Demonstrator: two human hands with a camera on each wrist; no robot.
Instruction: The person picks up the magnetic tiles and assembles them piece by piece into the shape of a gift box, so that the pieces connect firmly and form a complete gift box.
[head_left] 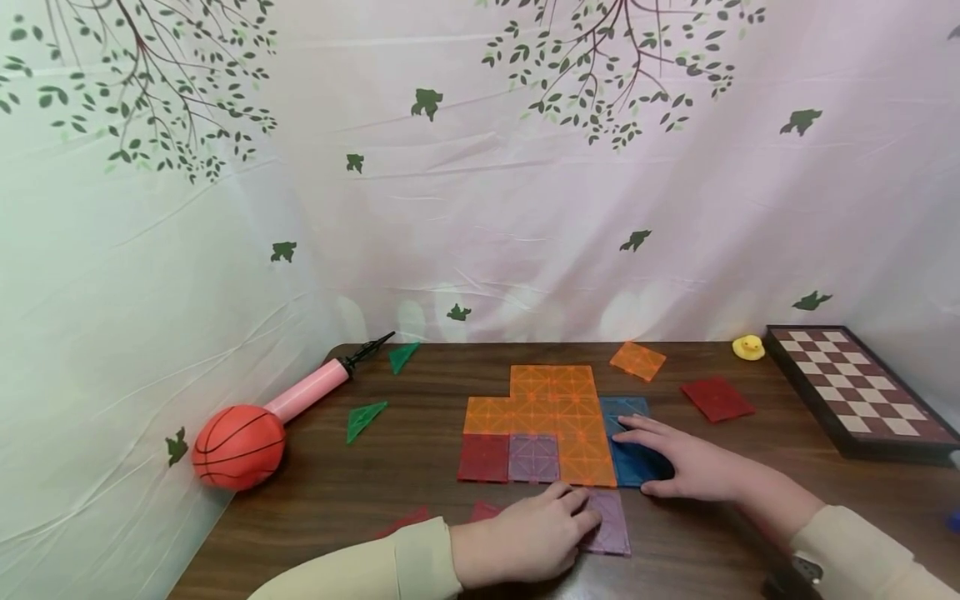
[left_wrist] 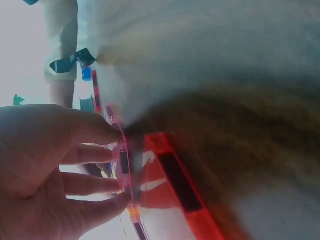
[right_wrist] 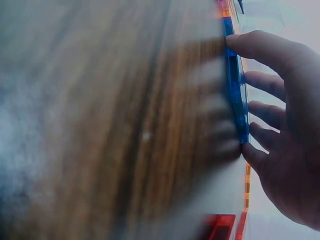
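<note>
While the left hand curls its fingers and grips the near purple tile toward the near edge of the tabletop, the right hand touches the blue tiles with spread fingertips (released, not clasping). The near purple tile lies flat, just in front of the orange tiles. These form a stepped block at mid-tabletop; the blue tiles lie along its right side. A red tile and a second purple tile occupy its near left corner. Left edge: ball, pump. Far left corner: green triangles. Far edge: loose orange tile, duck. Far right corner: checkerboard, with a loose red tile to its left.
</note>
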